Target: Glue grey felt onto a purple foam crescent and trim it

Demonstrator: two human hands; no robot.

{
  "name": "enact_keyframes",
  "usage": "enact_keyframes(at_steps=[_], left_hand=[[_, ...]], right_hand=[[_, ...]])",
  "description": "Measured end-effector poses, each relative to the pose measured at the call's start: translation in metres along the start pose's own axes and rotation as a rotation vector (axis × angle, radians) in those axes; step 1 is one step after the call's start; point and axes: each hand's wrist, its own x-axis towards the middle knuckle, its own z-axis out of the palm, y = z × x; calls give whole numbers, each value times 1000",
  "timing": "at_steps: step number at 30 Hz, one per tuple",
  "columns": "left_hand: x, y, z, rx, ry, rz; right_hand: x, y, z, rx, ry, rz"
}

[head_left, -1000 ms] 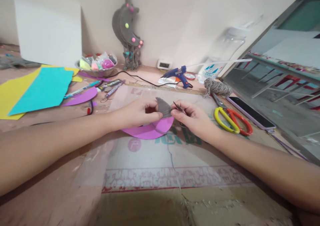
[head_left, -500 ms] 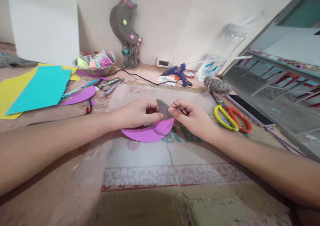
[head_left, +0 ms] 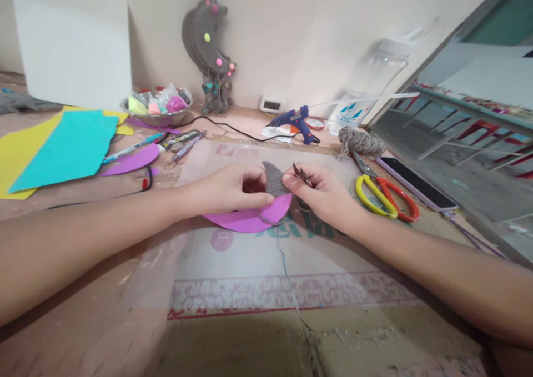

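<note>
A purple crescent-shaped sheet (head_left: 237, 220), partly wrapped in grey yarn (head_left: 275, 180) at its right end, is held above the plastic-covered table. My left hand (head_left: 237, 188) pinches it near the wrapped part, thumb in front. My right hand (head_left: 320, 191) holds small dark-tipped scissors (head_left: 302, 174) among its fingers, while its thumb and index finger touch the right edge of the grey wrapping. A loop of grey yarn crosses the purple surface below. Part of the crescent is hidden behind my left hand.
Behind are a blue glue gun (head_left: 291, 120), a bowl of colored clay (head_left: 160, 107) and a decorated grey moon (head_left: 208, 44). At right lie a yarn ball (head_left: 361, 142), large scissors (head_left: 377, 194) and a phone (head_left: 416, 182). Turquoise sheets (head_left: 69, 146) lie left.
The purple crescent has tilted and risen slightly. My right hand has turned a little, and the small scissors' tips now point more upward.
</note>
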Motion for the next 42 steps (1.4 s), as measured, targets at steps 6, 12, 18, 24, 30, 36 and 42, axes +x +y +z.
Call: enact_keyframes(at_steps=[6,12,18,24,30,36,42], left_hand=[[2,-6,0,-145,-38,-46],[5,-6,-2,-218,-39,-50],[6,-4,-3,-212,-36,-85],[6,-4,-2,-209,-31,-103],[5,-3,-2,-198,-32,-115],[5,-3,-3,-159,-18,-95],[6,-6,-3,-186,-36,-85]], right_hand=[[2,5,-2,-31,-40,-16],[3,1,-28,-487,-32,-448],[-6,6,-36,-1098,94,-819],[-5,9,-32,-1217,101,-843],[-5,7,-31,-1225,80,-832],[-6,7,-30,-1216,67,-783],[-6,6,-29,-1198,55,-761]])
